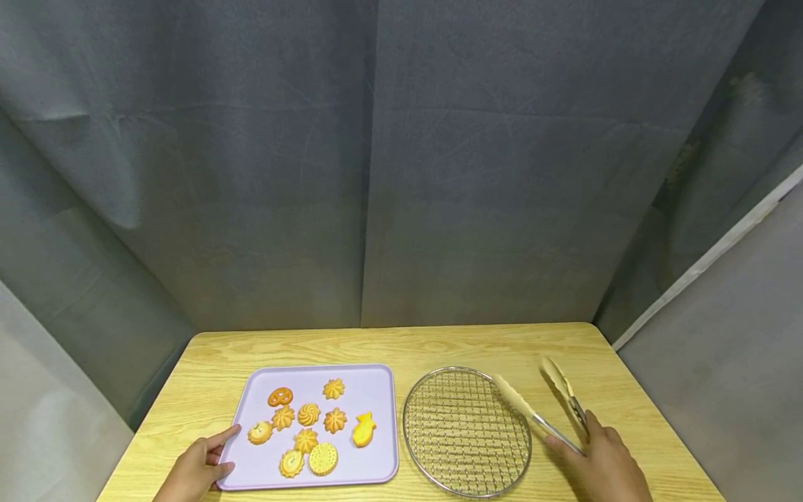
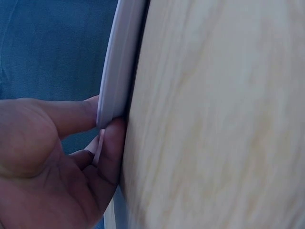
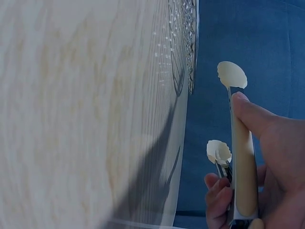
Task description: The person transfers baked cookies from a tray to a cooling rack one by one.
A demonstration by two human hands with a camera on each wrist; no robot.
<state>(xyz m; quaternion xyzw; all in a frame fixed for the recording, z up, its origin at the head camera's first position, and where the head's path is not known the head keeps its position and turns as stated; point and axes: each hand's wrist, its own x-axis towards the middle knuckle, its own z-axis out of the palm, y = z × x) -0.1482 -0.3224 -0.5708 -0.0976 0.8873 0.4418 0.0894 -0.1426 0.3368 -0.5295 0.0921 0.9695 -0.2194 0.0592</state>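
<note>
In the head view my left hand [image 1: 191, 470] grips the left edge of a lilac tray [image 1: 370, 390] on the table. The left wrist view shows the thumb on one side of the tray's rim [image 2: 114, 71] and fingers on the other. Several cookies lie on the tray, among them a pretzel-shaped one [image 1: 279, 397], a round dotted one [image 1: 323, 459] and a yellow pineapple-shaped one [image 1: 363, 429]. My right hand [image 1: 605, 464] holds tongs [image 1: 517, 399] with cream tips, spread apart with nothing between them. One tip hangs over the right side of a round wire rack [image 1: 467, 432].
Tray and rack stand side by side on a light wooden table [image 1: 477, 341], with a narrow gap between them. Grey curtains [image 1: 477, 174] close off the back and sides.
</note>
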